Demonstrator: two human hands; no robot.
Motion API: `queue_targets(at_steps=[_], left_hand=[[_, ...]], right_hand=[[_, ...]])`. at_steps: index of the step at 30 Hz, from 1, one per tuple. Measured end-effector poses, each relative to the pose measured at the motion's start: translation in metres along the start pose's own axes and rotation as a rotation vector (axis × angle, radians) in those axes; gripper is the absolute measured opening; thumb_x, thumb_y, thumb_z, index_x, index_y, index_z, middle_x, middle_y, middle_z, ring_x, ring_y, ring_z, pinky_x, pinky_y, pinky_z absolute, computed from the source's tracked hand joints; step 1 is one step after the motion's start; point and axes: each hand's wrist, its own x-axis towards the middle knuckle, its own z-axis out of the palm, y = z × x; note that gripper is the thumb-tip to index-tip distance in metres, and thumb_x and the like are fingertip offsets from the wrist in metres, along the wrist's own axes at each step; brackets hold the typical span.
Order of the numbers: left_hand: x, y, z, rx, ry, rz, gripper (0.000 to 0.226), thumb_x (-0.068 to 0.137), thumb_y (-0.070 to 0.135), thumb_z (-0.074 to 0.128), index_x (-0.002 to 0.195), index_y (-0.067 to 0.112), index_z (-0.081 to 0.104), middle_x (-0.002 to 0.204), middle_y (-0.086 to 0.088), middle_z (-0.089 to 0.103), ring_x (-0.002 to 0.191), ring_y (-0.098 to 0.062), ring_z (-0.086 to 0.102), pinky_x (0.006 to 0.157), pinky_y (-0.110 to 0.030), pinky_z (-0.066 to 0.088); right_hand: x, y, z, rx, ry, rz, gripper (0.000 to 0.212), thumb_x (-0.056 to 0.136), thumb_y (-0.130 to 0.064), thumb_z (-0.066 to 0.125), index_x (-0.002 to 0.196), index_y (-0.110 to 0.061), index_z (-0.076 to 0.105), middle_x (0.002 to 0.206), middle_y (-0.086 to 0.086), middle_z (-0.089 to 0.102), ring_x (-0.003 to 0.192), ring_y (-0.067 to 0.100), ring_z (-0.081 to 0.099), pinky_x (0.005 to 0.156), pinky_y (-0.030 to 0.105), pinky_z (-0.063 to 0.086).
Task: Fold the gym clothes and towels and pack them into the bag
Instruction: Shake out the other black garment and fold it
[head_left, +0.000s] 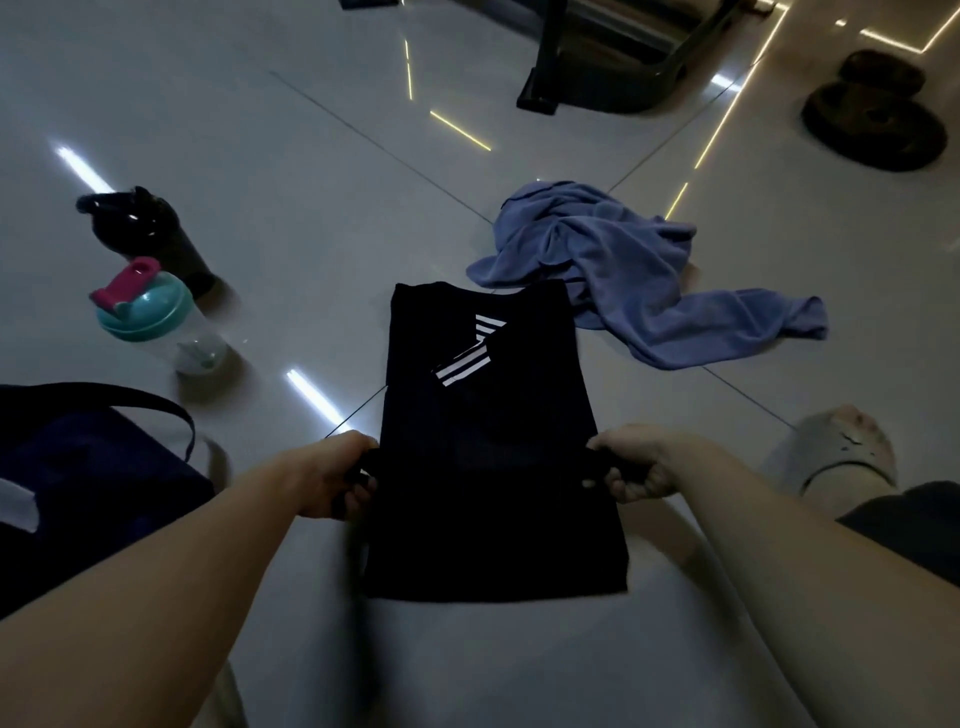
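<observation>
While left hand, right hand grip shirt | towel touching | bag left

Dim room. Glossy pale tile floor reflecting light streaks; black equipment frame and weight plates at far end.

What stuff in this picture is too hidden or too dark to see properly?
- Head view: the dark blue fabric bag is cut off by the left edge, and its inside does not show.
- Head view: the grip of the left hand and of the right hand is partly covered by the black shirt with white stripes.
- Head view: the black metal frame is cut off by the top edge.
- Dim light hides the shirt's folds.
</observation>
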Motion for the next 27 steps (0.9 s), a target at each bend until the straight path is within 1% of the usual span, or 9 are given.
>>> queue_targets(at_steps=[2, 4, 7, 10, 12, 15, 18, 23, 27], left_hand=[[0.007, 0.003, -0.004, 0.002, 0.021, 0.026, 0.053, 0.09, 0.07, 0.049, 0.068, 0.022, 0.05, 0.064, 0.002, 0.032, 0.053, -0.012, 0.017, 0.049, -0.023, 0.012], [0.01, 0.002, -0.007, 0.051, 0.071, 0.093, 0.068, 0.074, 0.088, 0.056, 0.063, 0.021, 0.06, 0.063, 0.003, 0.031, 0.056, -0.013, 0.014, 0.05, -0.025, 0.012], [0.009, 0.002, 0.0, 0.204, 0.163, 0.213, 0.045, 0.067, 0.063, 0.083, 0.08, 0.02, 0.079, 0.061, 0.006, 0.051, 0.047, -0.009, 0.033, 0.048, -0.025, 0.022], [0.01, 0.004, 0.016, 0.232, 0.217, 0.312, 0.032, 0.072, 0.023, 0.09, 0.1, 0.013, 0.079, 0.087, -0.001, 0.079, 0.069, -0.014, 0.072, 0.054, -0.021, 0.047], [0.009, 0.006, 0.023, 0.189, 0.223, 0.383, 0.026, 0.075, 0.008, 0.085, 0.1, 0.009, 0.078, 0.091, -0.005, 0.079, 0.078, -0.017, 0.076, 0.058, -0.017, 0.054], [0.005, 0.006, 0.027, 0.128, 0.189, 0.462, 0.024, 0.081, 0.003, 0.074, 0.104, 0.009, 0.076, 0.1, -0.01, 0.078, 0.091, -0.022, 0.075, 0.069, -0.021, 0.057], [0.0, 0.005, 0.03, -0.036, 0.063, 0.464, 0.03, 0.08, 0.005, 0.065, 0.109, 0.001, 0.072, 0.11, -0.018, 0.074, 0.098, -0.028, 0.071, 0.086, -0.033, 0.056], [-0.009, 0.003, 0.031, -0.324, -0.21, 0.382, 0.036, 0.071, 0.01, 0.059, 0.105, 0.005, 0.068, 0.094, -0.013, 0.068, 0.079, -0.027, 0.066, 0.075, -0.038, 0.052], [0.004, 0.002, 0.029, -0.326, -0.015, 0.347, 0.029, 0.087, 0.011, 0.061, 0.114, 0.004, 0.069, 0.104, -0.014, 0.075, 0.088, -0.03, 0.072, 0.075, -0.039, 0.057]], right_hand=[[0.017, -0.001, -0.001, 0.063, 0.055, -0.012, 0.055, 0.099, -0.06, 0.049, 0.131, -0.015, 0.047, 0.071, 0.013, 0.066, 0.041, 0.012, 0.035, 0.038, 0.02, 0.035], [0.029, 0.005, -0.001, 0.101, 0.086, -0.051, 0.062, 0.091, -0.072, 0.051, 0.134, -0.027, 0.044, 0.069, 0.011, 0.062, 0.042, 0.014, 0.035, 0.039, 0.02, 0.03], [0.029, 0.016, 0.003, 0.092, 0.127, -0.1, 0.042, 0.09, -0.046, 0.072, 0.111, -0.011, 0.058, 0.059, 0.003, 0.048, 0.041, 0.012, 0.031, 0.038, 0.022, 0.025], [0.023, 0.025, 0.008, 0.037, 0.239, -0.224, 0.015, 0.089, -0.007, 0.072, 0.085, -0.003, 0.059, 0.056, 0.004, 0.048, 0.036, 0.013, 0.039, 0.038, 0.021, 0.027], [0.016, 0.028, 0.009, -0.008, 0.288, -0.301, 0.027, 0.089, 0.003, 0.069, 0.069, -0.003, 0.053, 0.048, 0.002, 0.048, 0.028, 0.008, 0.041, 0.032, 0.015, 0.027], [0.0, 0.026, 0.015, -0.05, 0.299, -0.403, 0.04, 0.089, 0.007, 0.068, 0.058, -0.007, 0.045, 0.033, -0.01, 0.042, 0.023, 0.0, 0.037, 0.03, 0.012, 0.027], [0.003, 0.024, 0.015, -0.053, 0.316, -0.501, 0.031, 0.086, 0.002, 0.074, 0.07, -0.006, 0.049, 0.045, -0.002, 0.039, 0.028, 0.0, 0.036, 0.035, 0.011, 0.029], [0.01, 0.025, 0.016, -0.021, 0.312, -0.5, 0.01, 0.083, -0.005, 0.071, 0.077, -0.002, 0.064, 0.071, 0.011, 0.058, 0.057, 0.016, 0.057, 0.053, 0.022, 0.044], [0.013, 0.026, 0.015, 0.06, 0.293, -0.431, 0.016, 0.082, -0.004, 0.064, 0.068, -0.011, 0.059, 0.07, 0.01, 0.058, 0.066, 0.025, 0.058, 0.067, 0.034, 0.045]])
